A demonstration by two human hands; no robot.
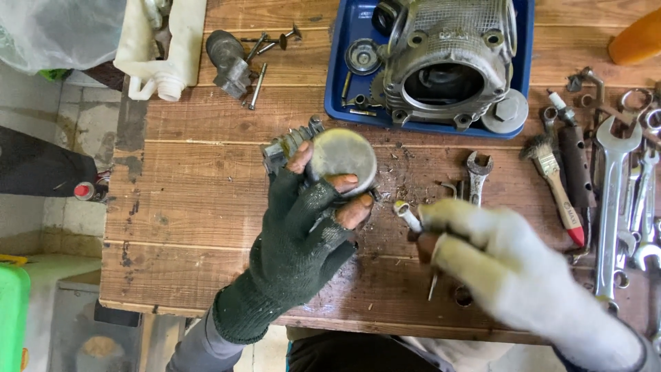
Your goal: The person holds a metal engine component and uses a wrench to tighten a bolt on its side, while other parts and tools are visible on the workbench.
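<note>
Right hand (509,269) (blurred): perhaps small tube (407,215) | left hand (303,234): round piston (342,153)

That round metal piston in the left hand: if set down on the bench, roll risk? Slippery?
The piston looks cylindrical, so on its side it would likely roll; crown down, probably stable. Solid metal suggests hefty for its size. Its smooth, dull face may be slick, though the left hand wears knit.

Left hand (303,234) – frayed dark-green glove; right hand (509,269) – white.

Your desk (193,207): engine casing (447,62) in tray (344,76) at 12, wrenches (613,200) at 3, brush (554,182) left of them.
</note>
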